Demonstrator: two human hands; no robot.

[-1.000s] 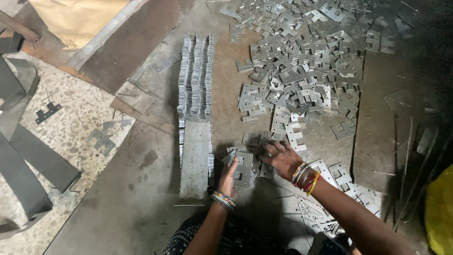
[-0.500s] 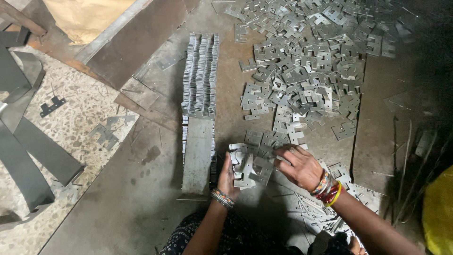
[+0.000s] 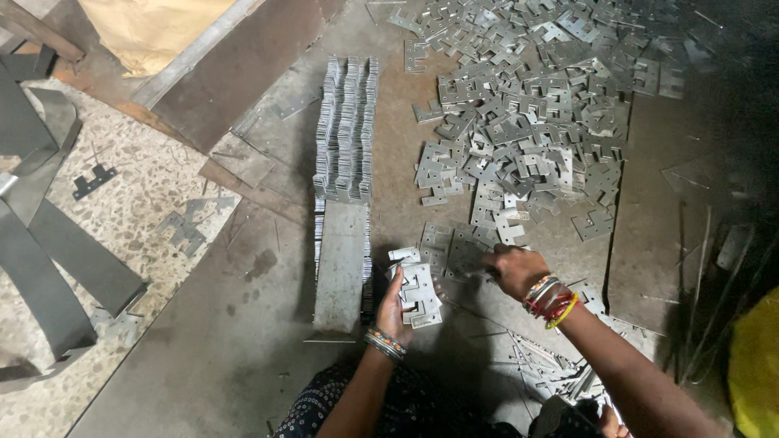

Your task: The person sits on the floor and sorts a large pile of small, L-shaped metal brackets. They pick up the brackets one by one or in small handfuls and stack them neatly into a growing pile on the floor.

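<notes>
My left hand (image 3: 395,310) holds a small stack of flat grey stamped metal plates (image 3: 420,290) upright against its palm, just right of a long metal block (image 3: 341,268). My right hand (image 3: 514,269) rests knuckles-up on loose plates (image 3: 454,247) lying on the floor, fingers curled over one of them. Beyond the block stands a neat row of stacked plates (image 3: 347,130) on edge. A large heap of the same loose plates (image 3: 535,97) spreads across the floor ahead of my right hand.
Dark metal strips (image 3: 49,268) lie on the speckled floor at left. A rusty sheet (image 3: 235,73) and a brown sack (image 3: 154,28) sit at top left. Thin rods (image 3: 698,292) and a yellow object (image 3: 755,365) are at right. Offcuts (image 3: 552,365) lie beside my right forearm.
The view has shifted slightly. My left hand keeps its plates. My right hand has moved from beside the left hand out to the loose plates on the floor.
</notes>
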